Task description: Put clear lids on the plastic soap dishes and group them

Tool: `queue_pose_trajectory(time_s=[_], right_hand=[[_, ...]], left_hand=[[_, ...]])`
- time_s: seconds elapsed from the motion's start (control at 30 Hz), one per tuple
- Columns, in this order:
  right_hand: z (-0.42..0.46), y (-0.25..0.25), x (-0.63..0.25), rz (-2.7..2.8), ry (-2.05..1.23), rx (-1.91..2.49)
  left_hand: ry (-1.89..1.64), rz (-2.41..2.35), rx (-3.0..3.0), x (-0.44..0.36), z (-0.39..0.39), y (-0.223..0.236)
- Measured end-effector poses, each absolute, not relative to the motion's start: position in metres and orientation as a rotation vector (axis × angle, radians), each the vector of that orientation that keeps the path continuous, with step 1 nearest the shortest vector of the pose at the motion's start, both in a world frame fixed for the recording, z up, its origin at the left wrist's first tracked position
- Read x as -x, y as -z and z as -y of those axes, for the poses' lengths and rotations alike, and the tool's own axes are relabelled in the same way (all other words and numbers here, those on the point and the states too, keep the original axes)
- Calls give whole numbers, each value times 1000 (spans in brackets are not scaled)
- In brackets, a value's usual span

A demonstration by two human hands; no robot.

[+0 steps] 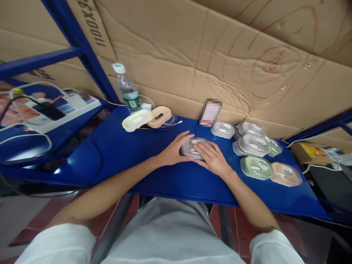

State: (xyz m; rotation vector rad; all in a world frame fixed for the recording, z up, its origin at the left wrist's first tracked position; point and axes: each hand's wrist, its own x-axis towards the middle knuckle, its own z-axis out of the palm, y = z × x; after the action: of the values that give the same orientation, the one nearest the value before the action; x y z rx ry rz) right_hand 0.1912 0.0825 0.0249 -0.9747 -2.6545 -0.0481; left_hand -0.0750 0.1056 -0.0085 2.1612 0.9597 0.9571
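Note:
On the blue table, a grey oval plastic box with a clear lid (189, 146) lies between my two hands. My left hand (176, 149) wraps its left end, thumb on the near side and fingers along the far side. My right hand (211, 156) rests over the lid and right end, fingers together on top and thumb at the near edge. Both hands partly cover the box. Off to the left, a cream oval tray (136, 120) and a beige oval part with a slot (159, 116) lie side by side, overlapping at their edges.
Several similar boxes stand right, including a green one (255, 168), a peach one (286, 174) and grey ones (254, 144). A phone (210, 113) leans on the cardboard wall (170, 55). Behind the trays stands a water bottle (129, 93); a power strip (66, 113) sits left.

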Motion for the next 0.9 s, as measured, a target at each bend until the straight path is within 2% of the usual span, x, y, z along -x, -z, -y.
queue_pose_trajectory(time_s=[0.17, 0.37, 0.9], right_hand=[[-92, -37, -216, 2475, 273, 1046], [-111, -44, -248, 2085, 517, 1483], [-159, -17, -267, 2030, 465, 1715]], left_hand=[[-1049, -938, -2041, 85, -116, 7], [-1147, -1065, -2074, 94, -122, 7], [-1023, -1279, -2318, 85, -110, 0]])
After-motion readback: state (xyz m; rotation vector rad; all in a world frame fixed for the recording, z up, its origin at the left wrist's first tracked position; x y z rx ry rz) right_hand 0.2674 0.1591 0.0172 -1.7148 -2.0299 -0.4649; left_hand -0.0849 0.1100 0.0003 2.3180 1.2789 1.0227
